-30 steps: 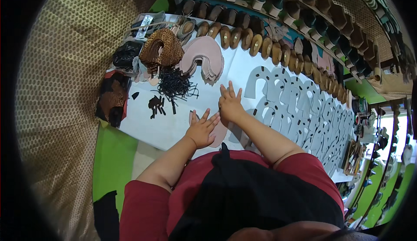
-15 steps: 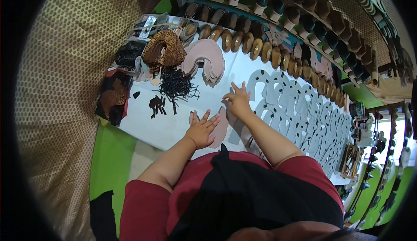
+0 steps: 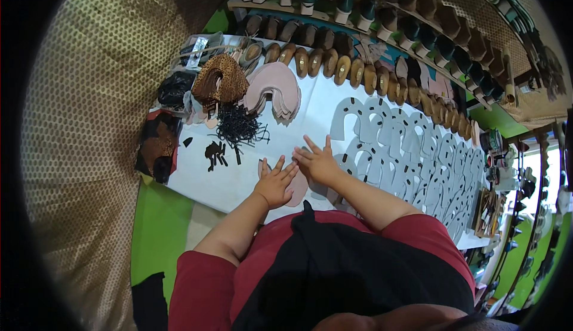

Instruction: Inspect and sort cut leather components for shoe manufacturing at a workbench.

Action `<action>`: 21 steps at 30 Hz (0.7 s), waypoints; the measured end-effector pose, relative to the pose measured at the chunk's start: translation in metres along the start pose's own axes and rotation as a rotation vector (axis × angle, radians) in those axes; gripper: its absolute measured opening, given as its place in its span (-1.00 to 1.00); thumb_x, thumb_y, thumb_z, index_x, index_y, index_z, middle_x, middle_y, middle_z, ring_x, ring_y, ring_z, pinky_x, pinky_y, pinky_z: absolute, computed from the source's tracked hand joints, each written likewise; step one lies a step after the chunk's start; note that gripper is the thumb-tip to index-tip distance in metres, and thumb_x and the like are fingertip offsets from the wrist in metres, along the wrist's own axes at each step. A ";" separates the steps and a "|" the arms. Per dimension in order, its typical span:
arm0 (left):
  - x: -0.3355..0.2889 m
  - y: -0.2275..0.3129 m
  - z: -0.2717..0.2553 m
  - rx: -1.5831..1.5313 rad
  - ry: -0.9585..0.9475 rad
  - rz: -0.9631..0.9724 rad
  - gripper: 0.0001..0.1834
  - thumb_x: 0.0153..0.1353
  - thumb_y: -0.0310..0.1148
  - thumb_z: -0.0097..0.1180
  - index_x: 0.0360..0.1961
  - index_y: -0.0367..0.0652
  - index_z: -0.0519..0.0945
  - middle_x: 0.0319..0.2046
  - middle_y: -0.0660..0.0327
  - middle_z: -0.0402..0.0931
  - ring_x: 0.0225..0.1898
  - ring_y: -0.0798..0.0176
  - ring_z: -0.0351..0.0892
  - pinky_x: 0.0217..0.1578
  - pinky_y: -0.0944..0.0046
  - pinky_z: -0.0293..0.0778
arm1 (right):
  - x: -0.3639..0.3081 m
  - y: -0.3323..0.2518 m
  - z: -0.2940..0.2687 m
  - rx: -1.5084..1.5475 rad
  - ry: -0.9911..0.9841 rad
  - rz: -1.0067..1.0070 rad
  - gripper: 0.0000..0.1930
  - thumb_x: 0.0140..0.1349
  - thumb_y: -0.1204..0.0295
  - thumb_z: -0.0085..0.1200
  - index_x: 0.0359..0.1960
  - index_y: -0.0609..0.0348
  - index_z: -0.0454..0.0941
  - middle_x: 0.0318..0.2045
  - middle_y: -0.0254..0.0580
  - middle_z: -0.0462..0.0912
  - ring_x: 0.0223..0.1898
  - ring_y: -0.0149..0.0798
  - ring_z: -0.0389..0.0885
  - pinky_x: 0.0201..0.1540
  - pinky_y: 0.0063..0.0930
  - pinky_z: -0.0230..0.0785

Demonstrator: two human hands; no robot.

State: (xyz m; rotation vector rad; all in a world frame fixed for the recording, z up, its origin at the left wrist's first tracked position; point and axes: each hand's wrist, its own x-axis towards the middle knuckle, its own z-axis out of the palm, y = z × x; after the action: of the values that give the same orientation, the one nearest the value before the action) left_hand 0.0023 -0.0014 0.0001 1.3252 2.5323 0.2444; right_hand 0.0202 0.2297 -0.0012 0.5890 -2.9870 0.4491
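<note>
A pale pink, curved shoe-upper piece (image 3: 299, 191) lies on the white table near its front edge. Across its left side rests my left hand (image 3: 274, 183), flat with fingers spread. My right hand (image 3: 319, 164) is at the piece's far right end, fingers apart and thumb side toward the left hand; its fingertips seem to touch the piece. Part of the pink piece is hidden under both hands. Beyond the left hand lie small black strips (image 3: 216, 155) and a tangled heap of black strips (image 3: 240, 125).
Rows of grey U-shaped pieces (image 3: 391, 176) with small black tabs cover the table's right side. A stack of pink U-shaped pieces (image 3: 273, 81) stands beside leopard-print ones (image 3: 209, 86). Wooden shoe lasts (image 3: 343, 68) line the back, below a shelf of heeled shoes (image 3: 344, 8).
My right hand has come left and down, from hovering beyond the pink piece onto its far end. My left hand stays on the piece. The view has shifted slightly.
</note>
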 end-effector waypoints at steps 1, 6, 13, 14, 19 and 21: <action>0.001 0.002 -0.003 -0.002 -0.012 -0.002 -0.13 0.14 -0.02 0.07 0.49 0.00 0.20 0.54 0.32 0.02 0.57 -0.06 -0.21 0.34 -0.60 -0.37 | -0.009 0.000 0.010 -0.002 0.006 0.008 -0.58 0.32 0.25 0.04 0.21 -0.12 0.57 0.33 -0.46 0.45 0.54 -0.14 0.02 0.31 0.73 -0.38; 0.001 0.002 -0.003 0.002 -0.016 0.013 -0.10 0.13 -0.02 0.05 0.50 -0.02 0.16 0.54 0.30 0.01 0.57 -0.08 -0.22 0.35 -0.59 -0.40 | -0.016 -0.004 0.020 -0.051 -0.007 0.059 -0.57 0.38 0.26 -0.04 0.28 -0.16 0.52 0.35 -0.46 0.43 0.56 -0.15 -0.04 0.32 0.72 -0.43; -0.001 0.002 -0.002 -0.037 -0.014 0.009 -0.03 0.13 0.02 0.03 0.52 -0.19 0.06 0.55 0.07 -0.07 0.57 -0.11 -0.24 0.40 -0.49 -0.45 | -0.019 -0.012 0.002 0.135 -0.156 0.166 -0.50 0.36 0.28 -0.03 0.35 -0.17 0.43 0.39 -0.45 0.38 0.57 -0.15 -0.06 0.36 0.66 -0.46; -0.002 0.001 -0.001 -0.035 -0.005 0.000 -0.02 0.13 0.02 0.02 0.51 -0.21 0.04 0.55 0.04 -0.09 0.57 -0.11 -0.25 0.40 -0.47 -0.45 | -0.023 -0.018 0.001 0.108 -0.147 0.150 -0.47 0.34 0.28 -0.04 0.37 -0.15 0.40 0.40 -0.44 0.36 0.57 -0.15 -0.07 0.37 0.65 -0.47; 0.000 -0.001 0.004 -0.083 0.047 0.033 -0.02 0.13 0.02 0.03 0.52 -0.21 0.02 0.55 0.00 -0.11 0.57 -0.15 -0.25 0.39 -0.48 -0.46 | -0.047 -0.046 0.026 0.006 -0.054 0.211 -0.37 0.26 0.25 -0.14 0.42 -0.02 0.33 0.44 -0.35 0.27 0.57 -0.16 -0.08 0.39 0.61 -0.48; -0.001 -0.010 0.015 -0.082 0.064 0.053 -0.02 0.14 0.02 0.03 0.52 -0.21 0.02 0.55 -0.01 -0.11 0.57 -0.16 -0.25 0.39 -0.49 -0.45 | -0.043 -0.054 0.034 -0.028 -0.045 0.251 -0.37 0.26 0.25 -0.14 0.42 -0.02 0.32 0.45 -0.35 0.26 0.57 -0.17 -0.10 0.40 0.60 -0.48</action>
State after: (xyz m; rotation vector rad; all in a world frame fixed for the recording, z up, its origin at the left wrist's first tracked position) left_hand -0.0002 -0.0075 -0.0165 1.3759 2.5122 0.4033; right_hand 0.0802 0.1881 -0.0240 0.2236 -3.1178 0.4120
